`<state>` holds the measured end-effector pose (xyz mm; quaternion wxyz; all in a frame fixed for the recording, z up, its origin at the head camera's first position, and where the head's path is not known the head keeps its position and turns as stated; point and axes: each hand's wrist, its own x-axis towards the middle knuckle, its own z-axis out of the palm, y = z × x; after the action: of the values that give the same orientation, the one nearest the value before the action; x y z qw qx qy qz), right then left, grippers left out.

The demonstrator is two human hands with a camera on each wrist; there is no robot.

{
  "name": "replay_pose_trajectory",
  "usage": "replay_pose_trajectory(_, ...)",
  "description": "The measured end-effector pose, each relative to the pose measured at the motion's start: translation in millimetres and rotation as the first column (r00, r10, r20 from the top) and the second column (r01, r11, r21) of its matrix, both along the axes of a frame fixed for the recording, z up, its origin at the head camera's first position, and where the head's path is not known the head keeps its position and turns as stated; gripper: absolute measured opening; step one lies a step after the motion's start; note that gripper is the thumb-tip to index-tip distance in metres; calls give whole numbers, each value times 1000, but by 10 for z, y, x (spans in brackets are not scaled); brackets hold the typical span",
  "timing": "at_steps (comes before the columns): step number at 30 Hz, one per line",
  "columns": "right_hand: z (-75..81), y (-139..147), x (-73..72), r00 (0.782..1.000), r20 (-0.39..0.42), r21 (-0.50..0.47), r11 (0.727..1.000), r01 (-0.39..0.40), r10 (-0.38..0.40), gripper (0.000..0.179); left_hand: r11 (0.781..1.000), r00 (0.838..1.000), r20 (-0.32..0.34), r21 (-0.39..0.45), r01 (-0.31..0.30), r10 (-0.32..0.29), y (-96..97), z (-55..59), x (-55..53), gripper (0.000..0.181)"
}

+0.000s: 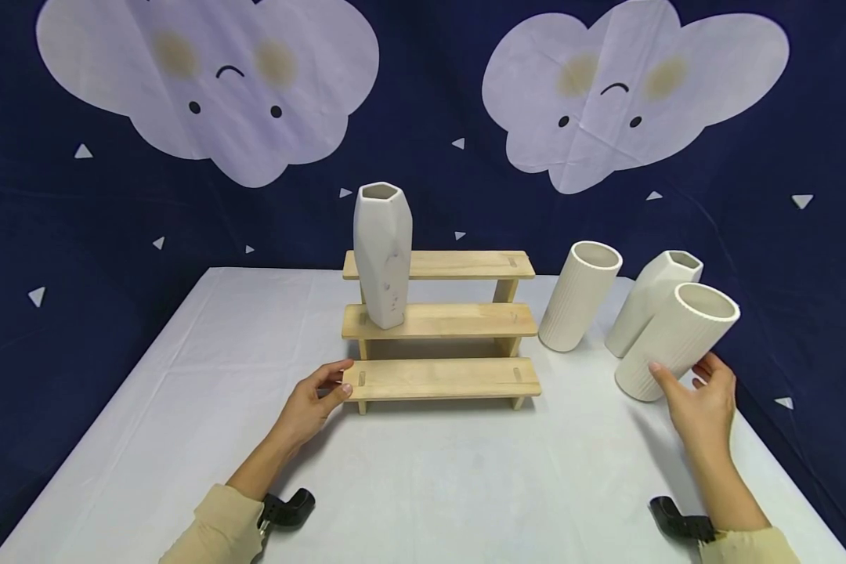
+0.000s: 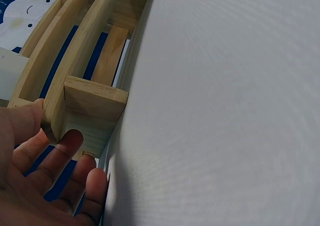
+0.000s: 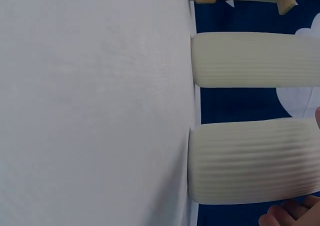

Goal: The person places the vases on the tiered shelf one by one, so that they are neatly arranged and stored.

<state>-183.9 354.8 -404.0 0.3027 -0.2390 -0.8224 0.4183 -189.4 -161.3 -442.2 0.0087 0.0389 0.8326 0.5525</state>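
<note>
My left hand (image 1: 310, 403) pinches the left end of the lowest board of a three-tier wooden display stand (image 1: 444, 380). In the left wrist view, the thumb lies on the board's edge and the other fingers curl beneath. A tall faceted white vase (image 1: 384, 251) with faint marbling stands on the middle tier at its left. Over at the right, my right hand (image 1: 705, 403) holds the nearest ribbed white vase (image 1: 677, 345), thumb on one side and fingers on the other. That vase's base (image 3: 197, 166) appears to rest on the table.
Behind the held vase stands a faceted white vase (image 1: 648, 301). Another ribbed vase (image 1: 580, 298) is between it and the stand. A white cloth covers the table (image 1: 458, 478). A dark blue curtain (image 1: 423, 117) with clouds hangs behind.
</note>
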Motion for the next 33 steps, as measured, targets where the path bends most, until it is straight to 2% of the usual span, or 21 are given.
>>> replay_pose_trajectory(13, -11, 56, -123, 994, 110, 6, 1000, -16, 15, 77, 1000, 1000, 1, -1, 2, -2, -1, 12, 0, 42)
replay_pose_trajectory(33, -41, 102, -212, 991, 113, -26, 997, -71, 73, 80, 1000, 1000, -6, 16, 3, -2, 1, 14, 7, 41)
